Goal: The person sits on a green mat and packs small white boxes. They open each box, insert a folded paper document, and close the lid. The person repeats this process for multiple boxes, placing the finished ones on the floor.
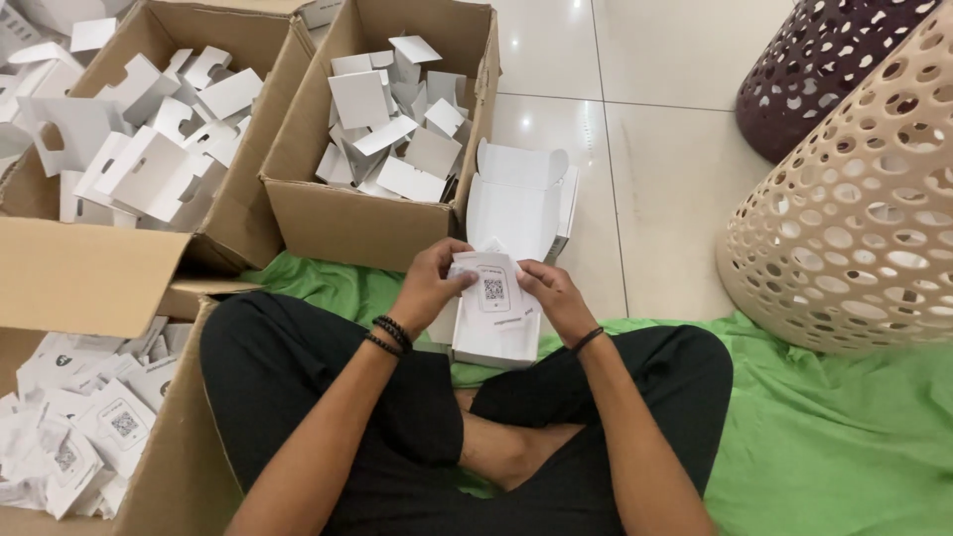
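Pale tiled floor [645, 149], green cloth [844, 447] under us, cartons around. We sit cross-legged; left hand [429, 288] and right hand [554, 296] pinch white card [493, 291] with square code by its edges, just above open white box [494, 342] at our shins. Step in hand, we judge: seating card into box. Next calls for squaring card, pressing flat.

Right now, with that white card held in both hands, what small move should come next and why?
Probably lower the white card into the open white box directly beneath it. The left hand and right hand both pinch the card just above that box, which sits open on the lap, so a short downward slide looks likely.
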